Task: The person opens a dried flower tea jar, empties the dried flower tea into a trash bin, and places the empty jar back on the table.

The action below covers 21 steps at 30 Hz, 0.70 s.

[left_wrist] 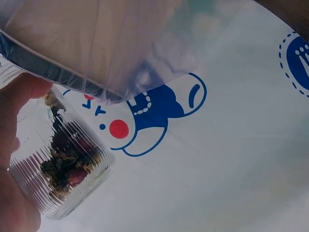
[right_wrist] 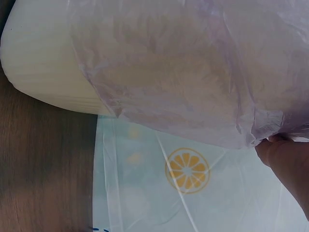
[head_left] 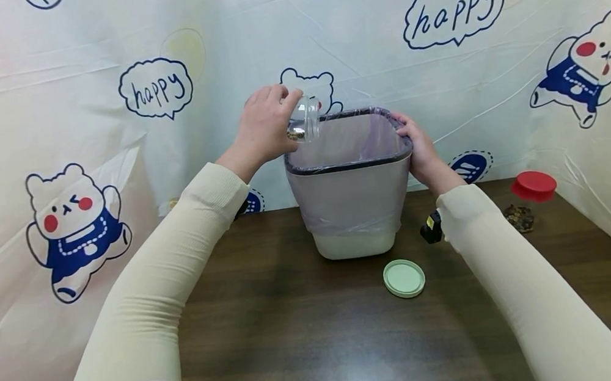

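Observation:
My left hand (head_left: 266,124) grips a clear ribbed glass jar (head_left: 308,119) by its sides, tilted at the left of the trash can's rim. Dried flower tea (left_wrist: 72,166), dark with reddish buds, lies inside the jar in the left wrist view. Its mouth faces right, without a lid. The light trash can (head_left: 357,244) stands upright on the table, its dark rim covered by a thin purplish bag (right_wrist: 159,92). With my right hand (head_left: 420,149) I hold the can's right rim over the bag; some of those fingers are hidden.
A pale green lid (head_left: 404,278) lies in front of the can on the brown wooden table (head_left: 308,337). To the right stands a jar with a red lid (head_left: 534,185) and dark dried contents (head_left: 519,218), partly behind my right sleeve. A printed curtain (head_left: 246,30) hangs behind.

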Each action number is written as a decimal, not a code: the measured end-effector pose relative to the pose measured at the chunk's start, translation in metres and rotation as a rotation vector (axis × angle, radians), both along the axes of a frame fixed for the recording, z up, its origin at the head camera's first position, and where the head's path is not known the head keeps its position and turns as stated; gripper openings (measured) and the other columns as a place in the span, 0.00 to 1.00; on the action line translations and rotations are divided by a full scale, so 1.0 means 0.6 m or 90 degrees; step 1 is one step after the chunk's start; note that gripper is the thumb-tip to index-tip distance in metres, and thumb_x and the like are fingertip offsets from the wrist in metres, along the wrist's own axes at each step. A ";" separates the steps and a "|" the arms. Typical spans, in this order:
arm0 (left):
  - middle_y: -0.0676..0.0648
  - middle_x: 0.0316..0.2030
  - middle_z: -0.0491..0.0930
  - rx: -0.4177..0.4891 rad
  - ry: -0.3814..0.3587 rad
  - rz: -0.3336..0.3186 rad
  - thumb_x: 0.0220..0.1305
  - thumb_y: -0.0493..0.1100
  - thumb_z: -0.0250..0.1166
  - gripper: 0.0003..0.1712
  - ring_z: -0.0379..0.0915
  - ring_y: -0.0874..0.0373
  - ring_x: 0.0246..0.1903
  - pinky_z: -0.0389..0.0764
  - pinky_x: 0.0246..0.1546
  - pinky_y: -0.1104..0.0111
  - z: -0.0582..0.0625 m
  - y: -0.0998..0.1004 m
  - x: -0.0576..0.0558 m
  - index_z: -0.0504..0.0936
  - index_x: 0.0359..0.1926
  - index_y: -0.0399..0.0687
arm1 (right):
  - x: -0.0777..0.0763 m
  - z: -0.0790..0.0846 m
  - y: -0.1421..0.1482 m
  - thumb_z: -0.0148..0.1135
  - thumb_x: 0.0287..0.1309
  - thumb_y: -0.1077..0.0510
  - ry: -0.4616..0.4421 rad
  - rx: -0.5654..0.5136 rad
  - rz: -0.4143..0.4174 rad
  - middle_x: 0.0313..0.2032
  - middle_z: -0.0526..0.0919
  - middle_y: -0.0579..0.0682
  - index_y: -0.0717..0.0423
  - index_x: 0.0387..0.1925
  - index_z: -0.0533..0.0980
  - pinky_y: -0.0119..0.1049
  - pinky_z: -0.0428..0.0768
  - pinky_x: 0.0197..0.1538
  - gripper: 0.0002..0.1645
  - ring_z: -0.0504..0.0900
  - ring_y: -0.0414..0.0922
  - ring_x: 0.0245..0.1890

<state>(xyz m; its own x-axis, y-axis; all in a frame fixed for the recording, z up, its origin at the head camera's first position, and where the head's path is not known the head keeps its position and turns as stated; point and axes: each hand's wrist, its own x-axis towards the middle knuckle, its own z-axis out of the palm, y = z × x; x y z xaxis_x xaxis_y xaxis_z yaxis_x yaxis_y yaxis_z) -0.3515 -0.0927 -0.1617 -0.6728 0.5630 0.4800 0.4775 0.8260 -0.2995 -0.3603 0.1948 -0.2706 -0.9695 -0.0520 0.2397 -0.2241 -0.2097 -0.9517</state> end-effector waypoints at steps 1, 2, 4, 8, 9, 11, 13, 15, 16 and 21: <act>0.38 0.57 0.68 -0.009 0.002 0.002 0.45 0.48 0.76 0.48 0.62 0.43 0.56 0.63 0.61 0.54 0.000 0.000 0.000 0.65 0.67 0.45 | 0.000 0.000 0.000 0.34 0.65 0.59 -0.001 0.001 0.000 0.72 0.53 0.52 0.53 0.74 0.53 0.31 0.60 0.57 0.35 0.56 0.47 0.65; 0.38 0.57 0.68 -0.017 0.006 0.002 0.45 0.49 0.77 0.48 0.62 0.43 0.57 0.62 0.62 0.54 0.000 0.000 -0.001 0.65 0.67 0.45 | 0.001 0.000 0.000 0.34 0.65 0.59 0.000 0.001 0.000 0.72 0.53 0.52 0.53 0.74 0.53 0.31 0.60 0.57 0.35 0.56 0.47 0.65; 0.38 0.58 0.67 -0.033 0.017 -0.001 0.45 0.49 0.77 0.48 0.61 0.42 0.59 0.61 0.63 0.53 0.000 -0.001 -0.002 0.65 0.66 0.45 | 0.000 0.000 -0.001 0.34 0.65 0.59 0.001 -0.002 0.000 0.72 0.53 0.52 0.53 0.74 0.53 0.31 0.60 0.57 0.35 0.56 0.47 0.65; 0.38 0.58 0.68 -0.056 0.039 -0.008 0.44 0.51 0.78 0.49 0.61 0.42 0.60 0.60 0.64 0.54 -0.001 -0.001 -0.005 0.66 0.65 0.45 | 0.000 0.000 -0.003 0.34 0.65 0.59 0.002 -0.007 0.001 0.72 0.54 0.53 0.54 0.74 0.54 0.30 0.61 0.55 0.35 0.57 0.47 0.63; 0.38 0.58 0.68 -0.059 0.042 -0.009 0.44 0.51 0.78 0.49 0.61 0.42 0.60 0.60 0.64 0.54 -0.001 -0.001 -0.006 0.66 0.65 0.45 | -0.001 0.000 -0.003 0.34 0.65 0.59 0.002 -0.008 0.001 0.72 0.54 0.53 0.54 0.74 0.54 0.30 0.62 0.55 0.35 0.58 0.47 0.63; 0.38 0.58 0.68 -0.064 0.045 -0.009 0.44 0.52 0.78 0.49 0.61 0.43 0.60 0.60 0.64 0.54 -0.002 -0.001 -0.007 0.65 0.65 0.45 | -0.001 -0.001 -0.004 0.34 0.65 0.59 0.001 -0.010 0.001 0.72 0.54 0.53 0.54 0.74 0.54 0.30 0.62 0.54 0.35 0.58 0.47 0.62; 0.38 0.58 0.68 -0.065 0.046 -0.009 0.44 0.52 0.78 0.49 0.61 0.42 0.60 0.60 0.64 0.54 -0.002 -0.001 -0.007 0.65 0.65 0.45 | -0.001 -0.001 -0.005 0.34 0.65 0.60 0.003 -0.013 0.003 0.72 0.54 0.53 0.54 0.74 0.54 0.30 0.62 0.55 0.35 0.58 0.47 0.62; 0.37 0.58 0.68 -0.069 0.049 -0.011 0.44 0.52 0.78 0.49 0.61 0.42 0.60 0.60 0.64 0.54 -0.002 -0.001 -0.006 0.65 0.65 0.45 | -0.002 -0.001 -0.005 0.34 0.65 0.60 0.004 -0.015 0.006 0.72 0.54 0.54 0.54 0.74 0.53 0.31 0.62 0.55 0.35 0.58 0.47 0.62; 0.37 0.58 0.68 -0.071 0.051 -0.012 0.44 0.51 0.78 0.49 0.61 0.42 0.60 0.60 0.64 0.54 -0.002 -0.001 -0.005 0.65 0.65 0.45 | -0.003 -0.001 -0.005 0.34 0.65 0.60 0.004 -0.015 0.007 0.72 0.53 0.54 0.54 0.74 0.53 0.31 0.62 0.55 0.35 0.58 0.47 0.63; 0.37 0.57 0.68 -0.084 0.068 -0.025 0.45 0.50 0.78 0.47 0.61 0.42 0.59 0.60 0.64 0.54 -0.003 -0.002 -0.005 0.65 0.64 0.44 | -0.004 -0.002 -0.005 0.34 0.64 0.60 0.006 -0.015 0.004 0.72 0.54 0.55 0.55 0.74 0.54 0.33 0.61 0.57 0.35 0.57 0.49 0.64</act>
